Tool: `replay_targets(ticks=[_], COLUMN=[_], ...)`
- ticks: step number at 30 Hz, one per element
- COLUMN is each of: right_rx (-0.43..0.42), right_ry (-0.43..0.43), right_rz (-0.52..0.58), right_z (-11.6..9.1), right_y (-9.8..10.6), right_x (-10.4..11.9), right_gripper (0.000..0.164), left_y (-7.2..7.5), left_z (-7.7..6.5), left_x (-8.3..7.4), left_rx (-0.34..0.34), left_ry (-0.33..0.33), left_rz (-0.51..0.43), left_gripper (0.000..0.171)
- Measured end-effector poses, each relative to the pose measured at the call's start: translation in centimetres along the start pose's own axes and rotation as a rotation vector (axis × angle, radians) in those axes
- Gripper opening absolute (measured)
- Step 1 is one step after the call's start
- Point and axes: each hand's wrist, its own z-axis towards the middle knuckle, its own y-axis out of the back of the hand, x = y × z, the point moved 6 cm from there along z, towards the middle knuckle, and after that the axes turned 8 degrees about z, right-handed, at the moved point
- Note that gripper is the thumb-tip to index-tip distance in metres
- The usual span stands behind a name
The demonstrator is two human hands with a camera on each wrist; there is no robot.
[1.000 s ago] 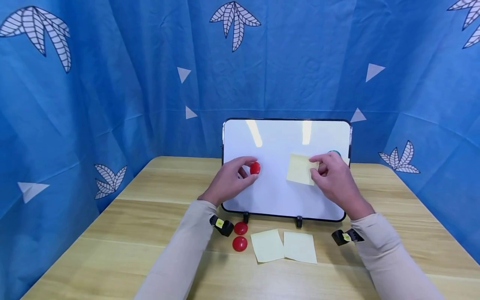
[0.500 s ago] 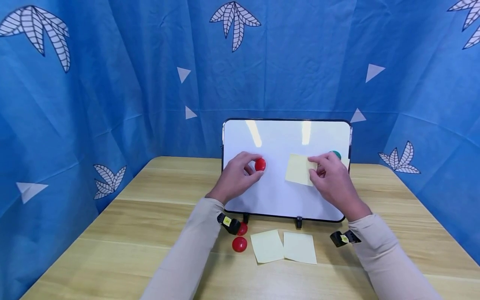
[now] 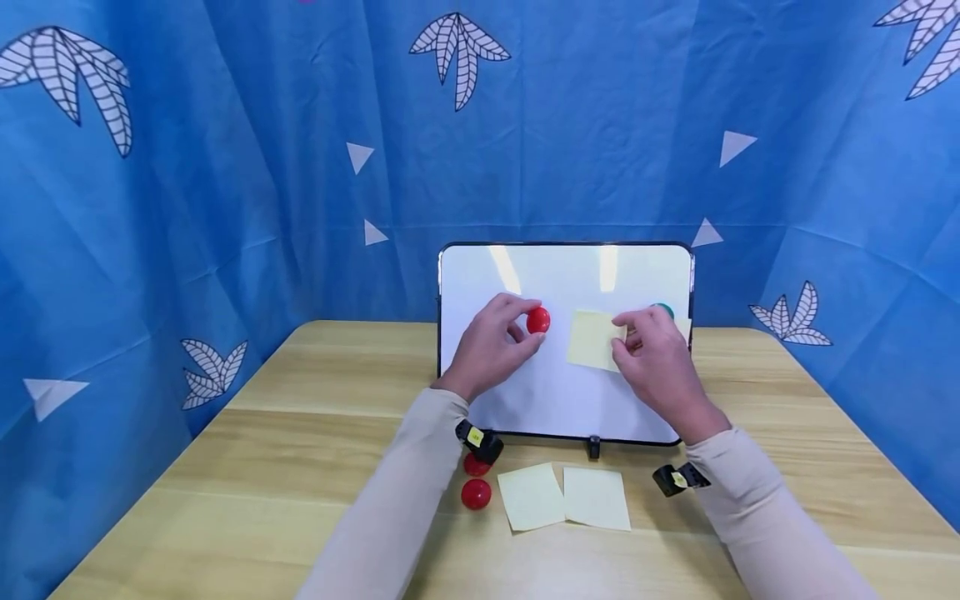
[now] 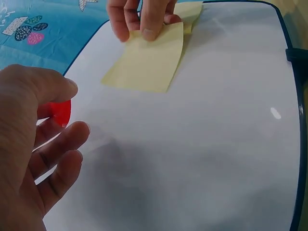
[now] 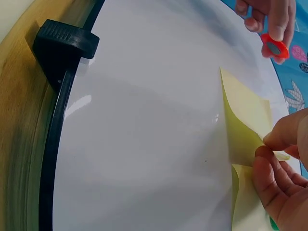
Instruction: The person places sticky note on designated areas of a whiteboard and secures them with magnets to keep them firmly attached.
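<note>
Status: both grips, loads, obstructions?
Left grip holds round red magnet. Right grip pinches square yellow paper note before white rectangular board. No obstruction visible between them.

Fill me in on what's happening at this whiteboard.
A person's right hand pinches a yellow note at the whiteboard. The left hand holds a red disc, apart from that note. Past the right hand, another note and a green disc partly show. On the table in front lie two more notes and two more red discs, one partly hidden.
</note>
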Motion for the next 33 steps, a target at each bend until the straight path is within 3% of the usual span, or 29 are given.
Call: replay_targets(ticks=[4,12,25,33], right_rx=[-0.01,-0.003,0.024,0.042], right_ry=[-0.001,0.005,0.044,0.005], right_rz=[-0.003,-0.008,-0.013,0.03], right_z=[-0.1,-0.2,-0.1,0.2], right_y=[-0.1,0.0,0.3,0.7], right_x=[0.0,0.2,0.1,0.0], right_gripper=[0.015,0.025,0.026,0.024], left_y=[-0.5,-1.2,-1.6,-1.8], left_z=[0.5,1.1,2.1,2.6], left_x=[-0.9,-2.2,-4.1,-5.0], left_rx=[0.009,-0.017,-0.089,-0.146], left_ry=[-0.042,-0.141,-0.248,-0.282], left_rz=[0.06,0.199,0.272,0.292], left_gripper=[0.055,0.056,0.051,0.047])
